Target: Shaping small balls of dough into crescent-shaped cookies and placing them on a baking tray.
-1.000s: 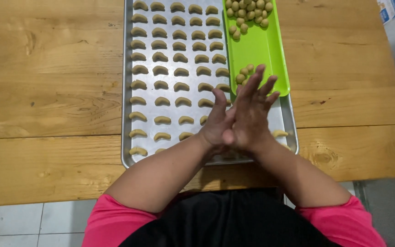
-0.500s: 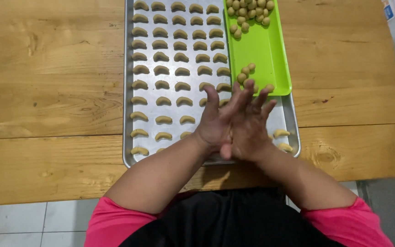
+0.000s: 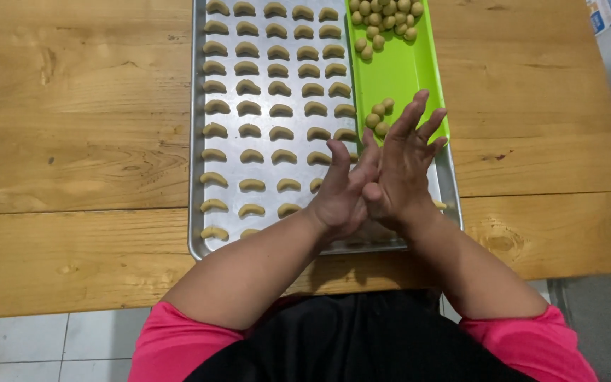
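My palms are pressed together above the near right corner of the baking tray (image 3: 199, 141). My left hand (image 3: 344, 194) lies flat against my right hand (image 3: 401, 173), and the right one reaches further forward. The fingers of both hands are stretched out straight and a little spread, not curled around anything. I cannot tell whether a piece of dough sits between the palms, because the hands hide that spot.

Just beyond my right fingertips lies a small cluster of dough balls (image 3: 378, 117) on the green tray (image 3: 404, 78), which rests on the right part of the baking tray. A larger heap of dough balls (image 3: 385, 20) sits at the far end of that green tray, well apart from my hands.

To the left of the green tray, the baking tray holds neat rows of crescent-shaped dough pieces (image 3: 249, 88), curved and pale, each lying apart from its neighbours. The nearest rows run up to my left hand and are partly covered by it.

The baking tray stands on a wooden table (image 3: 72, 141), near its front edge. My pink sleeves (image 3: 171, 346) show at the bottom, with pale floor tiles (image 3: 22, 339) beneath the table edge.
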